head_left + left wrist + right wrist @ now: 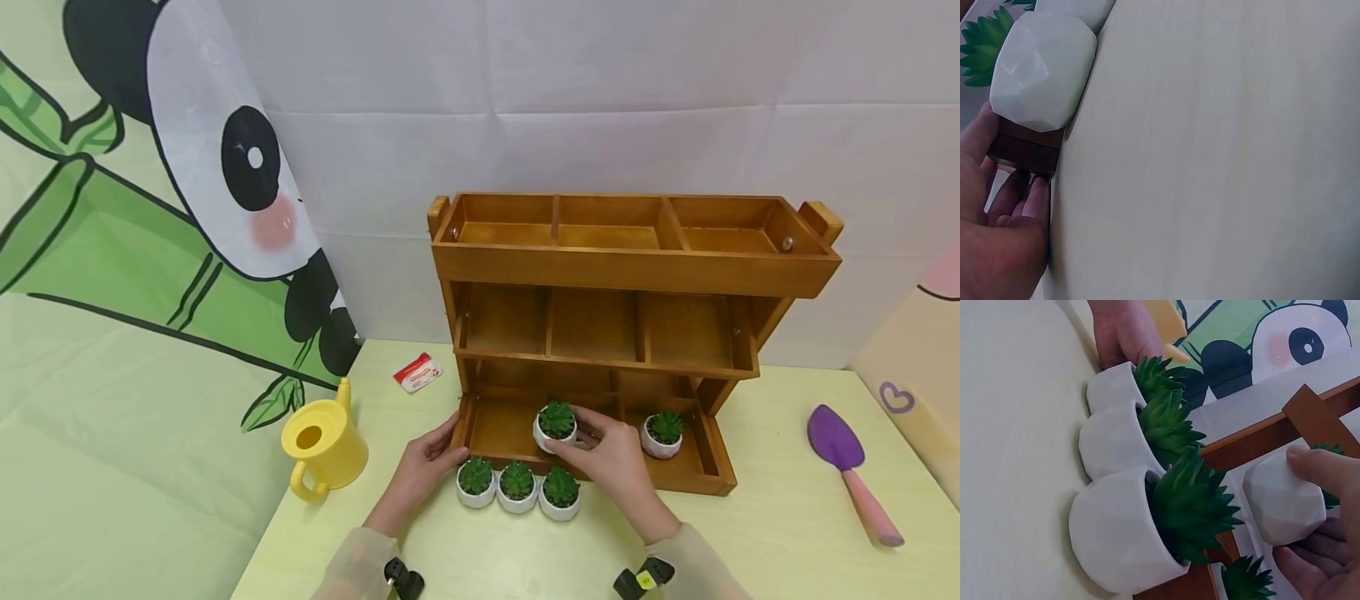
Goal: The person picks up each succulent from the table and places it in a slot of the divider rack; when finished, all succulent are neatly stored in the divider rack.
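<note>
My right hand [618, 462] holds a small potted succulent [556, 433] in a white faceted pot, thumb on one side and fingers on the other. In the head view it overlaps the bottom tier of a brown wooden shelf [637, 271]. At that tier's front left corner, my left hand [423, 467] grips the wood between thumb and fingers. Three more potted succulents [517, 492] stand in a row on the table along the shelf's front. Another potted succulent [663, 435] sits in the bottom tier's right compartment. The right wrist view shows the held pot [1285, 500] tilted against the picture.
A yellow watering can [330, 446] stands to the left on the table [772, 550]. Behind it lies a red and white packet [417, 372]. A purple toy trowel [836, 437] with a pink handle lies at the right. A cloth backdrop [600, 108] hangs behind the shelf.
</note>
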The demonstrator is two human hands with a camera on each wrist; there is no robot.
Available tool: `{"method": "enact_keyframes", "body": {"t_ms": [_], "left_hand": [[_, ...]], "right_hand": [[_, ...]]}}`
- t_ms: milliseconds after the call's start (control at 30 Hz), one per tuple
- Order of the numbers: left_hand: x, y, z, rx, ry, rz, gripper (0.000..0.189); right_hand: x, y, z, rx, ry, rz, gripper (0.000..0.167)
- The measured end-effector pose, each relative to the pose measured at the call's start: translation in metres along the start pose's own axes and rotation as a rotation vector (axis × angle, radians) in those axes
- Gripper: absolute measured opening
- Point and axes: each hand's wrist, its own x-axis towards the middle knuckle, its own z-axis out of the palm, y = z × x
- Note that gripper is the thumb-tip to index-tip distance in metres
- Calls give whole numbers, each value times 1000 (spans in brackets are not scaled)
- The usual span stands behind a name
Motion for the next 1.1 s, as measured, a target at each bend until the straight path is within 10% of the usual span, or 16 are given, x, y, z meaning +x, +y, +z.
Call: {"method": "enact_keyframes", "body": {"t_ms": [400,1100], "left_hand": [[0,0,0,12,4,-6,65],[0,-2,-1,14,9,3,63]], "right_hand": [[11,-6,23,36,-53,1,64],[38,-11,63,-241,-116,-146,55]]}}
